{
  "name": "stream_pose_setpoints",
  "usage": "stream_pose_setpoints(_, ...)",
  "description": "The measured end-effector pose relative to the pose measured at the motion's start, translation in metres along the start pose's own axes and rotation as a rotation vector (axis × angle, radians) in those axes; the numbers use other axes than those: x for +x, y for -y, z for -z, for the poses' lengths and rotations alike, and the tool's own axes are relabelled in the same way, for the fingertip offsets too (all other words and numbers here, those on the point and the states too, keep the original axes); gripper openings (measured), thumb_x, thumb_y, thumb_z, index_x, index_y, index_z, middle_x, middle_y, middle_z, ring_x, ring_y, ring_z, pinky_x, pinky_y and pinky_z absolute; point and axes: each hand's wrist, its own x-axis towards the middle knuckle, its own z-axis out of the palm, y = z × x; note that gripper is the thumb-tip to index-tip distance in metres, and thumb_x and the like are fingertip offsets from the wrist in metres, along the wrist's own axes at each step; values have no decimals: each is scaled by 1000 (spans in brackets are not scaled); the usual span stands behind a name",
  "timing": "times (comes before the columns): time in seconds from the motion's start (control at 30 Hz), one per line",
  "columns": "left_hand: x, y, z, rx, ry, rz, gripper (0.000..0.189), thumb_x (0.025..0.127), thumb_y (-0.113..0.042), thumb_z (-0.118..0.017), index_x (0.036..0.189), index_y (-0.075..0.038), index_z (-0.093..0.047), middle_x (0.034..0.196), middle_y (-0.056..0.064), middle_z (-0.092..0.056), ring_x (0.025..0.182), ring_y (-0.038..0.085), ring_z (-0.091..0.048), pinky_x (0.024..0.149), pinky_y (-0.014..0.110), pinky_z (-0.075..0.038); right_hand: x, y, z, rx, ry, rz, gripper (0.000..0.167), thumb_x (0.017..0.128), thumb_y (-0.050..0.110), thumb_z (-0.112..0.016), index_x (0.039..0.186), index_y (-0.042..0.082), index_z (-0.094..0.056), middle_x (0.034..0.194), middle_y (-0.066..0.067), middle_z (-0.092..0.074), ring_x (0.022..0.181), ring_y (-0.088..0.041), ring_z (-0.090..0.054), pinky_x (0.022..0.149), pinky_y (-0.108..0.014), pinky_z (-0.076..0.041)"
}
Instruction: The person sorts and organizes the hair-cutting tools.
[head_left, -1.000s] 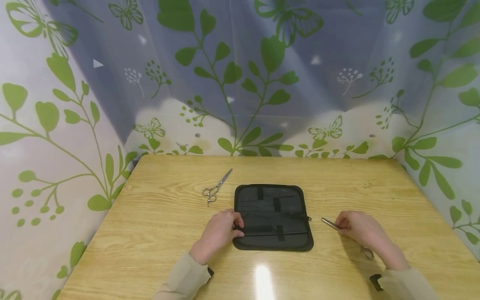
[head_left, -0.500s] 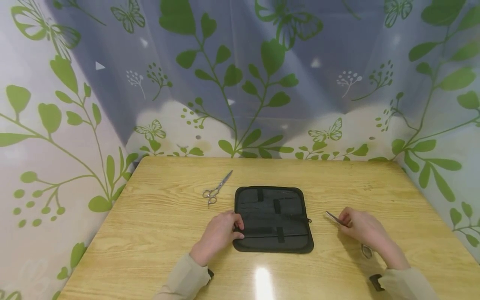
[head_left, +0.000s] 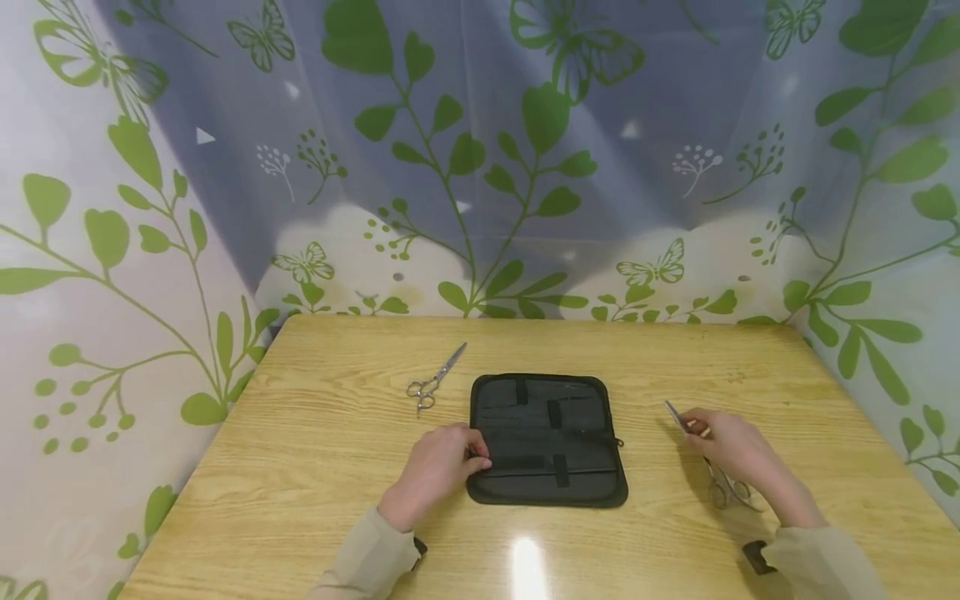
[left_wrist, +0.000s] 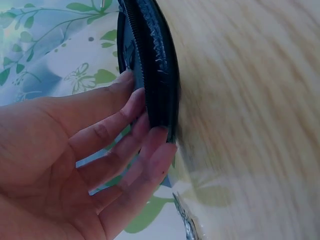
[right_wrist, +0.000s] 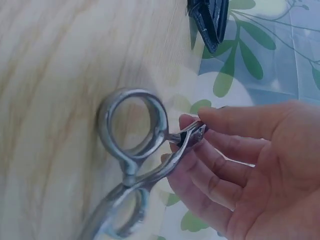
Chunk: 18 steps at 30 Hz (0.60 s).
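Observation:
A black zip case [head_left: 525, 437] lies unfolded on the table, with elastic loops across its inside. My left hand [head_left: 438, 467] grips its left edge; in the left wrist view, thumb and fingers pinch the zippered side of the case [left_wrist: 162, 95]. To the right of the case, my right hand [head_left: 738, 446] pinches a pair of metal scissors around the middle. The blades of these scissors [head_left: 675, 414] point away to the upper left, and their finger rings hang toward me below the hand. In the right wrist view, the ring handles of the scissors [right_wrist: 106, 120] show large, over the wood.
A second pair of silver scissors [head_left: 438, 377] lies on the wooden table [head_left: 337, 433], left of the case's far corner, blades pointing away. Behind and at both sides of the table hangs a leaf-patterned curtain [head_left: 495, 200].
My right hand has turned the scissors, so the blade tips have swung right and away from me and more of the finger rings shows. The left hand stays at the case's edge.

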Motion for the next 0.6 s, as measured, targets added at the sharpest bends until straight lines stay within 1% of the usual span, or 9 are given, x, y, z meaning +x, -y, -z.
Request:
stream_pose_setpoints(0.13,0,2,0,4,-50,-13,9,85,-16,-82,78,-16,-76,79,-3,-71,67,9,-64,57,25,-49,3,-1,-1,16,-24,10,31,95,10,-68,118,-10,-64,98,-20,-71,81,-31,-69,64,-43,-53)
stream_pose_setpoints(0.2,0,2,0,13,-64,-18,8,85,-16,-82,80,-16,-77,80,-3,-73,68,9,-65,57,25,-49,5,-2,0,24,-39,19,28,95,10,-68,115,-10,-65,96,-20,-71,82,-32,-69,64,-44,-53)
stream_pose_setpoints(0.3,0,3,2,18,-74,-6,6,87,-18,-81,82,-16,-78,81,-3,-74,67,8,-63,57,23,-47,5,-2,2,54,-69,21,26,96,9,-67,114,-9,-65,97,-19,-71,82,-31,-68,63,-41,-53)
stream_pose_setpoints(0.37,1,3,4,10,-85,1,6,88,-18,-80,83,-16,-78,82,-4,-74,66,7,-61,56,22,-46,5,0,3,97,-100,16,24,98,8,-65,116,-8,-66,97,-20,-71,81,-30,-68,59,-39,-52)
stream_pose_setpoints(0.47,3,3,7,-10,-111,13,6,90,-19,-78,85,-16,-78,85,-3,-76,68,8,-62,57,21,-46,6,6,4,152,-184,15,23,100,9,-63,117,-6,-67,99,-21,-71,83,-31,-68,57,-31,-53)
stream_pose_setpoints(0.53,5,2,8,-23,-133,5,6,91,-20,-77,87,-16,-78,86,-3,-76,71,9,-65,60,22,-49,6,11,4,197,-252,18,23,101,9,-62,118,-5,-67,101,-21,-71,84,-32,-69,56,-30,-55)
stream_pose_setpoints(0.57,6,1,9,-34,-136,5,6,92,-20,-76,88,-16,-78,87,-3,-76,73,10,-67,62,22,-50,7,14,5,216,-283,18,23,101,10,-62,119,-4,-67,102,-21,-71,85,-32,-69,58,-29,-56)
stream_pose_setpoints(0.6,7,1,9,-46,-139,-4,6,93,-20,-76,89,-16,-78,88,-3,-76,75,11,-68,63,22,-51,7,17,6,231,-316,22,24,102,11,-62,120,-3,-67,103,-21,-71,85,-28,-70,59,-29,-58)
